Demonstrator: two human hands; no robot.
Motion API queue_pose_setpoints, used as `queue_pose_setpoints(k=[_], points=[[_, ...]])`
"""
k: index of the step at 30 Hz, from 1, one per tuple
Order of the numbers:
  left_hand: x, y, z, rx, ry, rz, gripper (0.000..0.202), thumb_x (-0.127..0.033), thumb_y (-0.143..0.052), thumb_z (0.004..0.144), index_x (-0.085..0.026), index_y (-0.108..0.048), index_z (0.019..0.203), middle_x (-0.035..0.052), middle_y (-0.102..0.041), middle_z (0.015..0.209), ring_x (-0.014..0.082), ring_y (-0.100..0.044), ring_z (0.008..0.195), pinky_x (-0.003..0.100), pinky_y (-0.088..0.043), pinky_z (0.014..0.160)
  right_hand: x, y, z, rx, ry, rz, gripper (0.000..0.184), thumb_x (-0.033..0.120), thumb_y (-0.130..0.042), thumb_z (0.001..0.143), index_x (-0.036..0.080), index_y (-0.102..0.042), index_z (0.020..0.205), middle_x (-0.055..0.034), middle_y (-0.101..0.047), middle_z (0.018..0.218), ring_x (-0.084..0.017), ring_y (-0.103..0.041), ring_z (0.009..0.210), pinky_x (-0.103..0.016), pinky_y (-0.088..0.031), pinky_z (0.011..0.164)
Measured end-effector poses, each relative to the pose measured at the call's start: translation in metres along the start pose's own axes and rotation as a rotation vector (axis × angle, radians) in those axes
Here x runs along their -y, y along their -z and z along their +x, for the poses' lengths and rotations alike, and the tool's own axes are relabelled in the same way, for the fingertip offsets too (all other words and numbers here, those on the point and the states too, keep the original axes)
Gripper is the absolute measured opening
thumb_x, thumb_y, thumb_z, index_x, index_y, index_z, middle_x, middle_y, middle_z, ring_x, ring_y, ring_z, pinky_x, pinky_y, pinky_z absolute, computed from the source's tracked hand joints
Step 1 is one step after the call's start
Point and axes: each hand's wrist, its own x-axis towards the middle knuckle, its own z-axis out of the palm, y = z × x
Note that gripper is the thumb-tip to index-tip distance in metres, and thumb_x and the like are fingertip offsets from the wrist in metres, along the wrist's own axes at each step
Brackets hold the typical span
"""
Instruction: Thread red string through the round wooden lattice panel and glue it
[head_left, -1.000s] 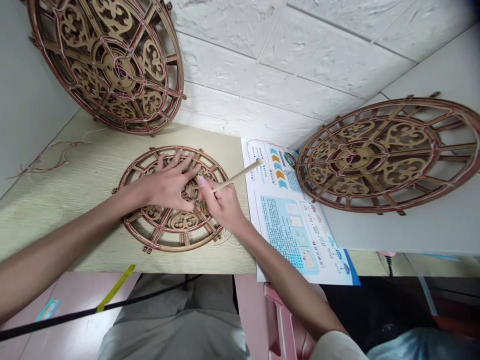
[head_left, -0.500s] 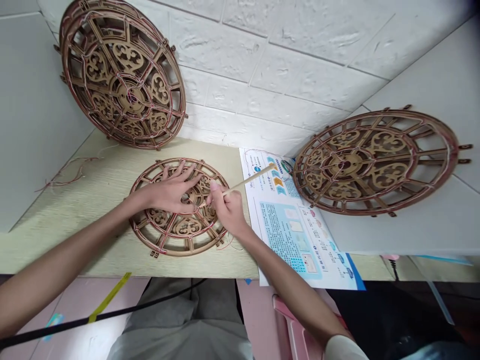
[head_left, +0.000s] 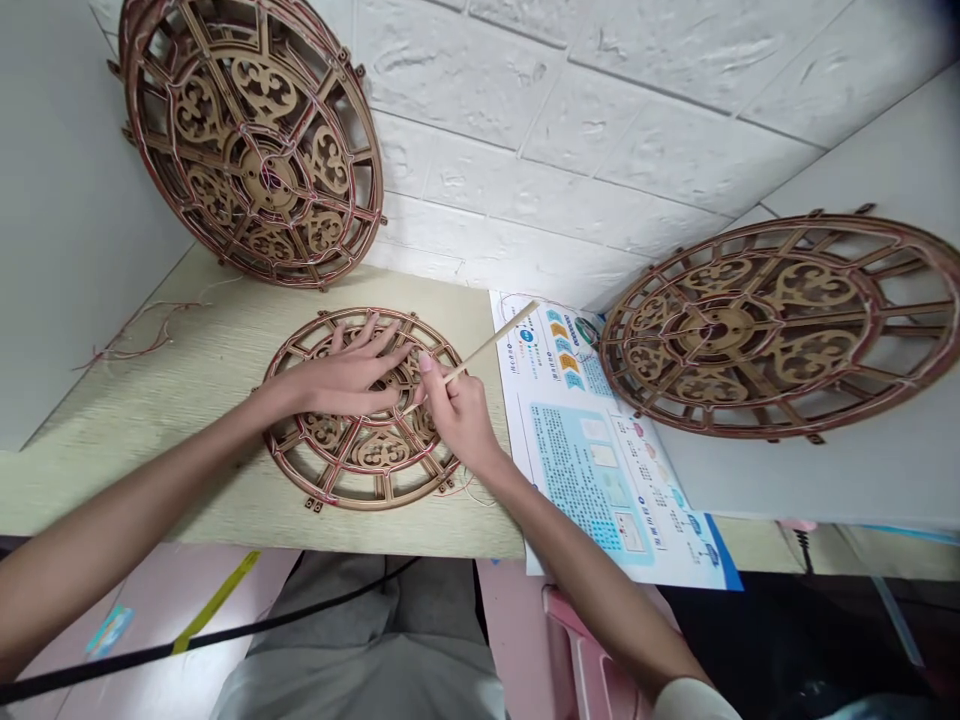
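A round brown openwork wheel frame [head_left: 382, 450] lies flat on the table, with thin reddish wires running along its rings and spokes. My left hand [head_left: 341, 380] rests across its upper left part, palm down and fingers spread. In my right hand [head_left: 457, 405] a thin wooden stick [head_left: 495, 342] is gripped, thumb on top. Its lower tip meets the wheel near the hub, beside my left little finger. Whether the tip presses on a wire there is too small to tell. Loose wire ends [head_left: 469, 485] trail off the wheel's lower right edge.
More such wheels [head_left: 274, 180] lean on the wall at the back left, and another wheel [head_left: 709, 330] leans at the right. A printed sheet [head_left: 555, 450] lies beside my right forearm. Loose wires [head_left: 142, 335] lie at the left. A black cable [head_left: 300, 610] crosses below the table edge.
The stick's upper end has tilted slightly left and up in my right hand. My left hand stays spread on the wheel. The whole view has shifted a little.
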Motion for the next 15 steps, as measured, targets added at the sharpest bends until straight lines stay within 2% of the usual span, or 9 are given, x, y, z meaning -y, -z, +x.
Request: queue_pose_setpoints(k=[4,7,11,13,15], points=[[0.002,-0.001,0.000,-0.001,-0.007,0.002,0.081,-0.059,-0.028,0.101,-0.018,-0.008,0.168,0.0148,0.016,0.169,0.0384,0.018,0.156,0.069,0.004,0.120,0.003,-0.004,-0.004,0.011,0.124,-0.078,0.048,0.036,-0.040,0.106,0.018,-0.052,0.062,0.0013,-0.047,0.050,-0.010,-0.047,0.046,-0.026,-0.034,0.052],[0.002,-0.002,0.000,-0.010,0.001,0.008,0.082,-0.060,-0.032,0.101,-0.017,-0.012,0.168,0.0165,0.014,0.169,0.0404,0.016,0.156,0.070,0.002,0.120,0.003,-0.008,-0.010,0.028,0.202,-0.150,0.043,0.032,-0.039,0.105,0.019,-0.048,0.065,-0.0007,-0.052,0.055,-0.011,-0.050,0.050,-0.028,-0.034,0.054],[-0.003,-0.002,0.001,-0.035,0.030,-0.003,0.070,-0.047,-0.027,0.105,-0.020,-0.015,0.168,0.0148,0.004,0.171,0.0409,0.011,0.157,0.072,0.000,0.119,0.002,-0.003,-0.009,0.035,0.157,-0.062,0.050,0.041,-0.039,0.106,0.019,-0.052,0.064,0.0006,-0.048,0.051,-0.010,-0.043,0.045,-0.028,-0.031,0.047],[-0.005,-0.003,0.002,-0.053,0.055,-0.013,0.065,-0.037,-0.023,0.105,-0.020,-0.017,0.167,0.0132,0.001,0.172,0.0390,0.009,0.157,0.071,-0.001,0.120,0.001,0.006,-0.003,-0.077,0.072,0.053,0.058,0.052,-0.040,0.106,0.019,-0.054,0.061,0.0016,-0.043,0.047,-0.010,-0.037,0.041,-0.027,-0.026,0.043],[-0.003,-0.004,0.003,-0.074,0.061,-0.017,0.064,-0.036,-0.024,0.105,-0.020,-0.022,0.167,0.0119,0.000,0.172,0.0380,0.008,0.158,0.069,-0.001,0.121,0.000,0.018,0.004,-0.295,-0.006,0.130,0.063,0.063,-0.041,0.102,0.019,-0.054,0.059,0.0014,-0.041,0.047,-0.010,-0.035,0.042,-0.027,-0.025,0.043]])
